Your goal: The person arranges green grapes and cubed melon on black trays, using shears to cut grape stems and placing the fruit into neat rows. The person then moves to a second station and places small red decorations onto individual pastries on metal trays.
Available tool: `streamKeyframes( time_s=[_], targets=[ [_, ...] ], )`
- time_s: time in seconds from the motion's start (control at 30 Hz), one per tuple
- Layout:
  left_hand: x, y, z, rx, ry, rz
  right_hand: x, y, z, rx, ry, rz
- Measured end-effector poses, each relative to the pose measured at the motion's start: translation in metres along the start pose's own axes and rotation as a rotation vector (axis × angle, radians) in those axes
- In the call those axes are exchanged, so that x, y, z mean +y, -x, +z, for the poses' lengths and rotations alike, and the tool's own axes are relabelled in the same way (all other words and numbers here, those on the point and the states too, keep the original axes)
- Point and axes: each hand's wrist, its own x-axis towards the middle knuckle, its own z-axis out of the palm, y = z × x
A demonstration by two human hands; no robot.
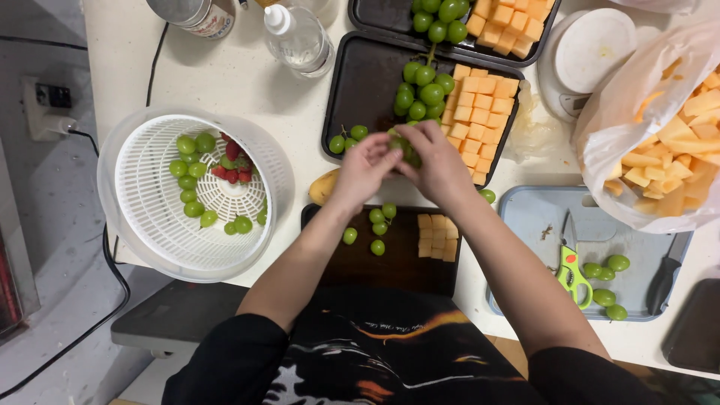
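Over the black tray [360,82], left hand [365,166] and right hand [439,165] pinch shut on green grapes [407,150] (so loose ones drop in).

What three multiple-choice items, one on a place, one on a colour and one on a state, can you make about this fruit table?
1. Where do the red strawberries lie?
A. in the round white plastic colander
B. on the blue cutting board
C. in the clear plastic bag

2. What colour are the scissors handles?
A. red
B. bright green
C. black

3. What are the left hand and right hand doing?
A. resting flat on the table
B. holding a knife
C. together pinching small green grapes over the black rectangular tray

Answers: 1 A, the strawberries sit among grapes in the colander; 2 B, the handles are green; 3 C, the fingers meet on the grapes.
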Motion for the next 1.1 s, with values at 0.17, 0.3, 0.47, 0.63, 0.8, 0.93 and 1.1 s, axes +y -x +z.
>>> streamKeyframes(
  time_s=[0.17, 0.3, 0.47, 0.63, 0.8, 0.93, 1.1],
  targets=[
    [0.013, -0.021, -0.013, 0.154, -0.681, 0.402, 0.016, -0.005, -0.005, 0.084, -0.057, 0.181],
    [0.026, -0.028, -0.006, 0.139, -1.005, 0.327, 0.022, 0.0, -0.009, 0.168, -0.133, 0.274],
    [0.03, -0.037, -0.003, 0.16, -1.076, 0.635, 0.025, 0.009, -0.017, 0.232, -0.141, 0.295],
    [0.031, -0.042, -0.002, 0.096, -0.955, 0.459, 0.028, 0.014, -0.019, 0.225, -0.157, 0.313],
    [0.04, -0.032, -0.003, 0.116, -0.842, 0.501, 0.034, 0.014, -0.016, 0.252, -0.275, 0.334],
    [0.048, -0.007, 0.003, 0.122, -0.636, 0.487, 0.038, 0.011, -0.004, 0.299, -0.589, 0.436],
    [0.035, 0.011, 0.024, -0.157, -0.367, 0.322, 0.041, -0.001, 0.021, 0.352, -0.676, 0.361]
  ],
)
